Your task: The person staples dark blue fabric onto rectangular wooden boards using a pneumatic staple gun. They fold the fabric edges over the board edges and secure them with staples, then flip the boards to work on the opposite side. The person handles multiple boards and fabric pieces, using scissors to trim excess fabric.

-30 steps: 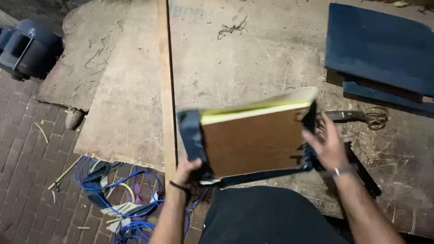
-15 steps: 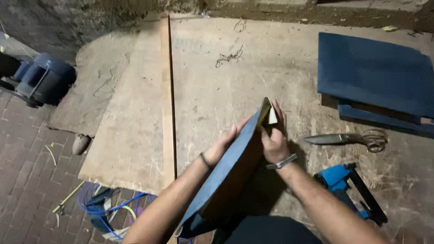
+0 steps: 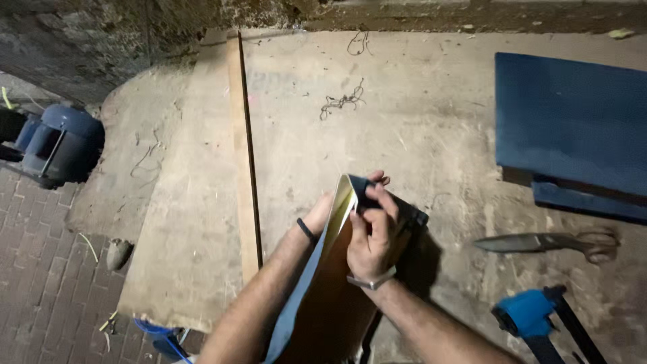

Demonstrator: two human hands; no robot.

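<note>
Tilted further upright than half a second ago, the padded board (image 3: 337,283) now stands on edge at lower centre. Right hand (image 3: 373,232) pinches the blue fabric (image 3: 369,192) over its top corner; left hand (image 3: 322,210) grips behind, steadying. Scissors (image 3: 546,241) lie right.

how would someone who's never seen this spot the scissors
Start at the big dark blue panel on the bench's right side. Just below it, right of the hands, lie the scissors: long grey blades pointing left, unlike the bright blue tool nearer the person.

A dusty wooden workbench (image 3: 418,108) carries scissors (image 3: 546,243), blue panels (image 3: 573,128) and string scraps (image 3: 342,102).
</note>
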